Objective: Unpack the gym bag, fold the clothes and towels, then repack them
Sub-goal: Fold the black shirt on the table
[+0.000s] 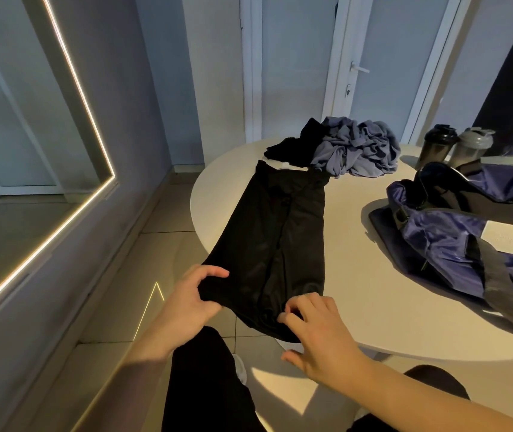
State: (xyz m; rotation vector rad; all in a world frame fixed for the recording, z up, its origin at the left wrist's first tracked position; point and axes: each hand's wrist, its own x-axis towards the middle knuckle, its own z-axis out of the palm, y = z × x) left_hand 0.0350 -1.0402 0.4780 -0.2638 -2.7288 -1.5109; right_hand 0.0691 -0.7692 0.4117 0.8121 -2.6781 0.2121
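The left hand [191, 299] and right hand [317, 332] are pinching the near end of the black garment [275, 232], its length running straight away across the table [358, 288].

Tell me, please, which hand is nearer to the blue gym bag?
Right. The right hand pinches the near end of the black garment, on the side toward the gym bag. The left hand grips the garment's other corner, farther from the bag.
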